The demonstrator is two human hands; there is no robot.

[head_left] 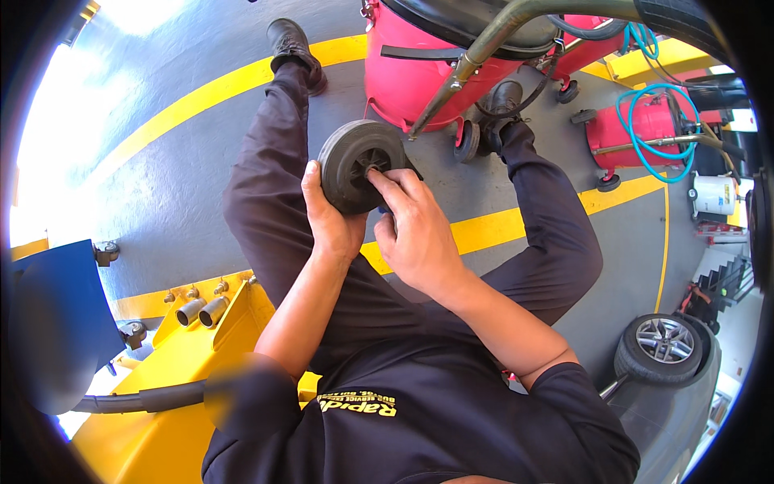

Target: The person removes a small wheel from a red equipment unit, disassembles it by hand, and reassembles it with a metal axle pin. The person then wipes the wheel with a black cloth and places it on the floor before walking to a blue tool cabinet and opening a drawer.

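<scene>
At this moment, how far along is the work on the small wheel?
Done: the small grey wheel is off any axle, held free above the lap. In hand: the left hand cups its rim while the right hand has fingertips at the hub. Left: it is not mounted; the pink tank cart stands just ahead on the floor.

This place is a car workshop. The grey painted floor (pixel 161 185) has yellow lines (pixel 201 97), red wheeled tanks (pixel 411 73) with hoses (pixel 661 121) stand on it, and a car wheel (pixel 661 347) is at one side.
</scene>
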